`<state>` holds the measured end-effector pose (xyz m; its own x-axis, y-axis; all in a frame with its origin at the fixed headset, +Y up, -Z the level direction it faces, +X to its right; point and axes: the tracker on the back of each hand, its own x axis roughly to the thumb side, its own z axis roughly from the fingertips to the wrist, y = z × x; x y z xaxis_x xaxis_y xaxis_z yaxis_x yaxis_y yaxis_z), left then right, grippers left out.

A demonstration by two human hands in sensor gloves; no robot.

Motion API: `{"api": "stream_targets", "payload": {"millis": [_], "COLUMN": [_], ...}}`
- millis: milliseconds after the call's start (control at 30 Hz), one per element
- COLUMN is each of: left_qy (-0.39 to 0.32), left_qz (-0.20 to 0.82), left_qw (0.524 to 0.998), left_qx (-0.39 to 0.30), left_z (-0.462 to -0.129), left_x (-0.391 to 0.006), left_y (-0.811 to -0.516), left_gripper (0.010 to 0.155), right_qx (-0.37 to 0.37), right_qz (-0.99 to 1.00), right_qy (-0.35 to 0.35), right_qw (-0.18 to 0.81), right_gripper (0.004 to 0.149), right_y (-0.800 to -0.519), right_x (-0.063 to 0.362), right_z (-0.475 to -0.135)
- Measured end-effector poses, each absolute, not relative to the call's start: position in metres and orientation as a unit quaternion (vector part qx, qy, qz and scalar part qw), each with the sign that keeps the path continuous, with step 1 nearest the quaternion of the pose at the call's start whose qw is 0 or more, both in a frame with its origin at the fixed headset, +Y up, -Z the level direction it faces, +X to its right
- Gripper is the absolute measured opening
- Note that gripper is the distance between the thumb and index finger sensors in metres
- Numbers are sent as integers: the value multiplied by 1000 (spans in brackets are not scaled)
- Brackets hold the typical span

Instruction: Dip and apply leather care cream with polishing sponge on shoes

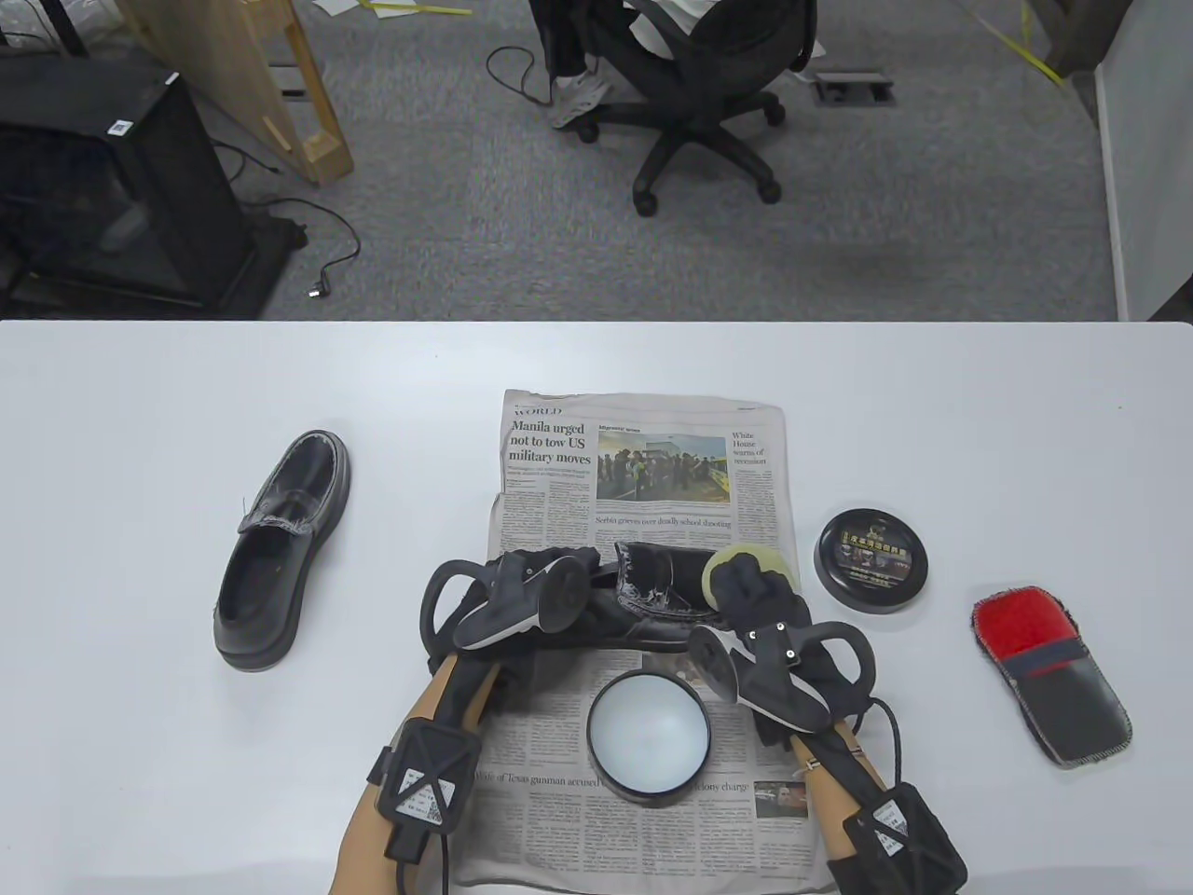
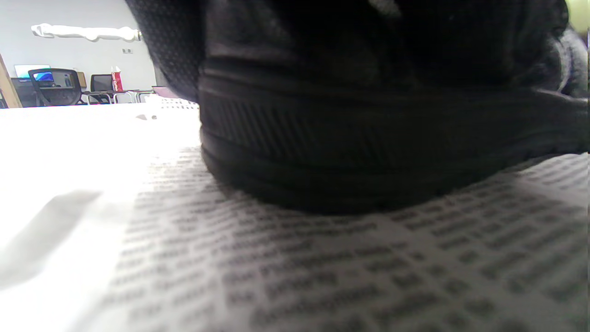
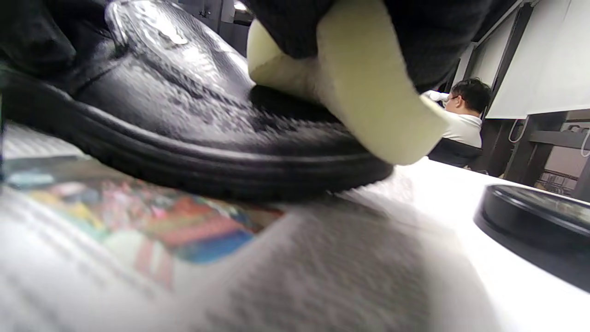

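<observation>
1. Table view: shoe (image 1: 643, 606) lies on the newspaper (image 1: 643, 447) at table centre. Left hand (image 1: 522, 587) grips its heel end, fingers curled. Right hand (image 1: 760, 597) presses a yellow sponge (image 1: 736, 562) onto the toe. Open cream tin (image 1: 648, 736) at 6 o'clock of the shoe, lid (image 1: 871, 559) at 3, second shoe (image 1: 280, 550) at 9.
2. Left wrist view: shoe sole (image 2: 368, 152) on newsprint; finger state cannot tell.
3. Right wrist view: fingers (image 3: 428, 37) curled over the sponge (image 3: 368, 97), which touches the toe (image 3: 207, 120).

Table view: set high above me, looking down over my forearms. Left wrist view: low by the newspaper (image 2: 350, 258), close against the heel of the shoe (image 2: 368, 138) I steady. Right wrist view: low, close under my sponge (image 3: 368, 97); all three share shoe and newspaper.
</observation>
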<state>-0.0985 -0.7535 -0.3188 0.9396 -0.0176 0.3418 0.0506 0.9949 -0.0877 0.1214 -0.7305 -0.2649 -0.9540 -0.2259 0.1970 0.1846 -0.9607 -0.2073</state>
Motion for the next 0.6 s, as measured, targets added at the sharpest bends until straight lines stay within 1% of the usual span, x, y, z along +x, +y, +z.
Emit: {"api": "stream_targets", "payload": {"millis": [100, 200, 300, 467, 600], "left_qy": [-174, -170, -167, -163, -161], "left_qz": [-13, -5, -8, -19, -22], "left_qw": [983, 985, 985, 986, 986], "left_qx": [-49, -44, -45, -42, -42], "left_z": [-319, -319, -319, -318, -318], "left_x": [-99, -99, -99, -98, -97], "left_y": [-754, -755, -754, -753, -753], "left_gripper": [80, 81, 81, 81, 81], "right_qx": [-88, -44, -21, -31, -74], "right_qz": [-988, -993, -994, -992, -985], "right_qy": [94, 78, 59, 59, 73], "right_qw": [81, 78, 86, 106, 134], "right_gripper": [43, 43, 42, 42, 42], "right_y": [-731, -733, -737, -740, -740], "right_x": [117, 126, 139, 159, 155], "right_z": [-279, -298, -302, -282, -257]}}
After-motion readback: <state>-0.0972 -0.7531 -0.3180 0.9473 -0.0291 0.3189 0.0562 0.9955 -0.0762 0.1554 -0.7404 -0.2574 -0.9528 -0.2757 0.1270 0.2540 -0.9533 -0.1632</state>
